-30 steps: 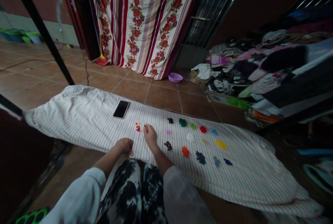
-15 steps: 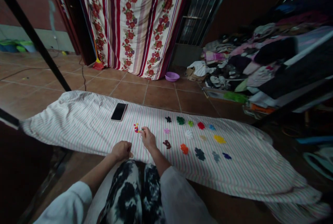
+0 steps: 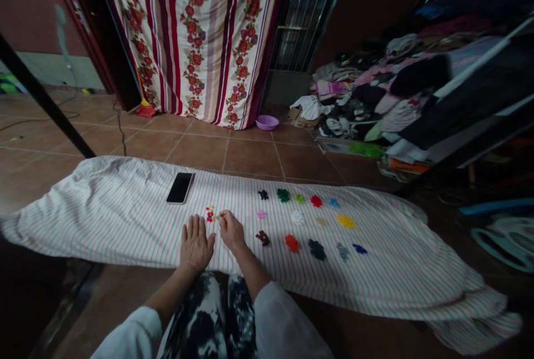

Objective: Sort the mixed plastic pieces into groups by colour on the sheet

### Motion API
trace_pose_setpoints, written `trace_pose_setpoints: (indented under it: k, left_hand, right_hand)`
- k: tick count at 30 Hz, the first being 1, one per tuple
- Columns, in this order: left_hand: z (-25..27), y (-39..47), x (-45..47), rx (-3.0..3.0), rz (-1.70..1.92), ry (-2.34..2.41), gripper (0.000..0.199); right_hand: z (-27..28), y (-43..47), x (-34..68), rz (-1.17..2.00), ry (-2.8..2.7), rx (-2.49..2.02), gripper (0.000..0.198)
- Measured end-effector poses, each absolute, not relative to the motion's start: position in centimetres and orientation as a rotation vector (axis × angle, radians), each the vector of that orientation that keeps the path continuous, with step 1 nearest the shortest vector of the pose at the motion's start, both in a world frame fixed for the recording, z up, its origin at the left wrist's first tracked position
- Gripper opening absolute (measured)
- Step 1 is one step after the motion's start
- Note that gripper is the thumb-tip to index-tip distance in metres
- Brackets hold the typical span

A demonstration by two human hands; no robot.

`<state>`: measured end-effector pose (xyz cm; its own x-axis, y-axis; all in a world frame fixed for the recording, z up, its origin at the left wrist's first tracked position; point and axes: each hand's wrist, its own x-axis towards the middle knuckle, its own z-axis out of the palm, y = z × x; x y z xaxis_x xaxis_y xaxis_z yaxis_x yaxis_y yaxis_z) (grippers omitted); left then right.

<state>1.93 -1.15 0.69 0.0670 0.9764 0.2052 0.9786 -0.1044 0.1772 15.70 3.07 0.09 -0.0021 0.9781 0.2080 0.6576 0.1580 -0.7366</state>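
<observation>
Several small heaps of coloured pieces lie on a striped cloth (image 3: 137, 225). Left of them is a small cluster of red, yellow and blue pieces (image 3: 210, 214), too small to make out in detail. My right hand (image 3: 232, 232) is just right of this cluster, thumb and fingertips pinched on a small dark green piece (image 3: 221, 215). Flat on the cloth below the cluster rests my left hand (image 3: 196, 245), palm down, fingers stretched out and holding nothing. The dark green heap (image 3: 283, 195) lies farther right, in the back row.
A phone (image 3: 180, 188) lies on the cloth, left of the cluster. Other heaps include yellow (image 3: 346, 221), orange (image 3: 291, 244) and dark grey (image 3: 317, 249). Dark metal bars (image 3: 50, 100) rise beyond the cloth's left end. A purple basin (image 3: 267, 122) stands on the tiled floor.
My left hand has gone from curled to flat and moved forward on the cloth. My right hand still pinches the green piece near the cluster. The view has shifted slightly.
</observation>
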Motion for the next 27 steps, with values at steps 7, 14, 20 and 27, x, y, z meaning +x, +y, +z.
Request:
trace_pose_setpoints:
  k: [7, 14, 20, 27]
  left_hand:
    - [0.7, 0.4, 3.1, -2.126, -0.483, -2.164, 0.067]
    - [0.9, 0.3, 3.1, -2.090, -0.417, -2.118, 0.066]
    - [1.3, 0.4, 3.3, -2.077, -0.317, -2.120, 0.065]
    - [1.1, 0.3, 3.1, -2.084, -0.405, -2.134, 0.066]
  right_hand:
    - [-0.1, 2.9, 15.7, 0.492, -1.724, -1.587, 0.023]
    - [-0.1, 2.7, 15.8, 0.512, -1.695, -1.545, 0.025]
    - [0.6, 2.7, 16.7, 0.564, -1.617, -1.445, 0.029]
    - [1.4, 3.5, 21.0, 0.572, -1.490, -1.490, 0.028]
